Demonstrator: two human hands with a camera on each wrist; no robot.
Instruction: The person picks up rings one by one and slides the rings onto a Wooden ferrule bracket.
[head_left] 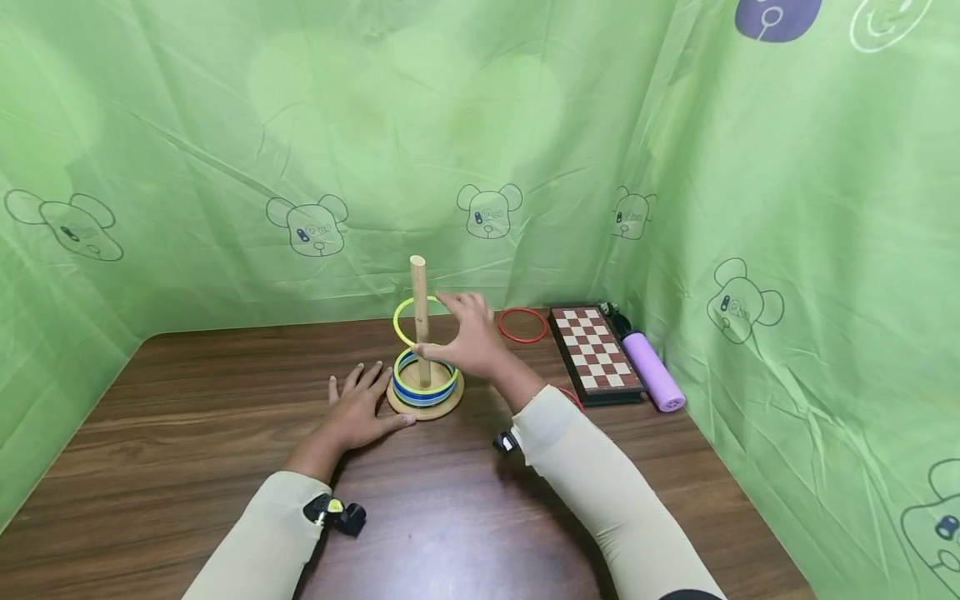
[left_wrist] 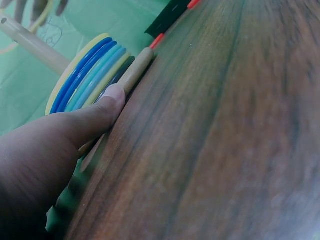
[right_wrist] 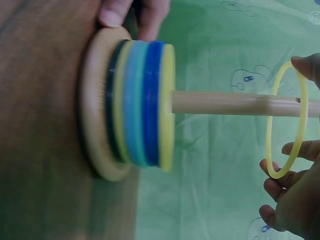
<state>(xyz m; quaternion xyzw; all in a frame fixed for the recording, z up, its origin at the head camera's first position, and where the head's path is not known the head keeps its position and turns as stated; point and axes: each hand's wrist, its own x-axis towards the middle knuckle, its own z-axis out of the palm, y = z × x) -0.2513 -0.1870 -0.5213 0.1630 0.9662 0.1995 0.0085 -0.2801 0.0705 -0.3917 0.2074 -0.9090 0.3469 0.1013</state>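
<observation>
A wooden peg [head_left: 420, 308] stands on a round wooden base [right_wrist: 95, 105]. Stacked rings [right_wrist: 142, 105] in black, yellow, light blue and dark blue lie round its foot, a yellow one on top. My right hand [head_left: 472, 337] pinches another yellow ring [right_wrist: 270, 150], thumb on one side and fingers on the other. This ring encircles the peg well above the stack. My left hand [head_left: 360, 412] rests beside the base with its fingers spread and straight. Its thumb [left_wrist: 112, 97] touches the base's edge.
Near the back edge of the wooden table [head_left: 187, 450] lies a red ring [head_left: 523, 338]. Part of another red ring [head_left: 572, 397] shows beside my right forearm. A chessboard [head_left: 596, 350] and a purple cylinder [head_left: 654, 371] lie at the right. Green cloth [head_left: 375, 125] hangs behind.
</observation>
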